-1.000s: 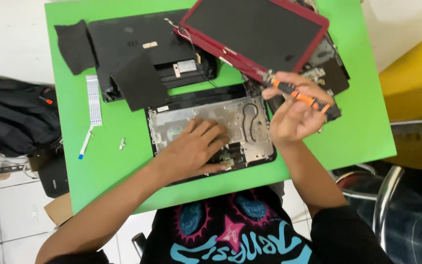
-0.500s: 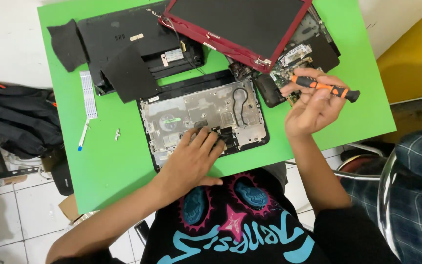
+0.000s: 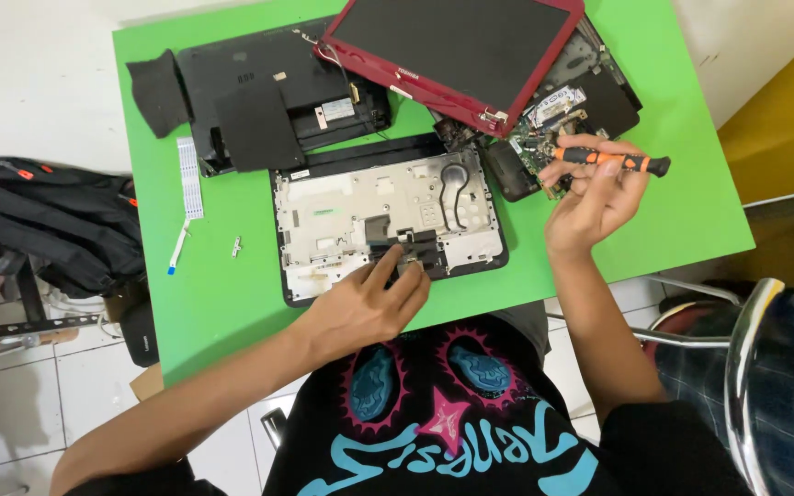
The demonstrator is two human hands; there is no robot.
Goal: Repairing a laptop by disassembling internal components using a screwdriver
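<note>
Two hands work over a green table [image 3: 222, 303]: the left hand [image 3: 365, 303] rests open with fingertips on the near edge of the laptop frame [image 3: 388, 216], while the right hand [image 3: 595, 193], just beside it, grips an orange-and-black screwdriver [image 3: 613, 161] held level above the table.

A green table [image 3: 682, 197] stands on white floor tiles [image 3: 11, 404], beside perhaps 1 chrome-framed chair [image 3: 737, 367].

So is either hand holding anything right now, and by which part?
The right hand holds the orange-and-black screwdriver by its handle. The left hand holds nothing; its fingers rest on the laptop base.
</note>
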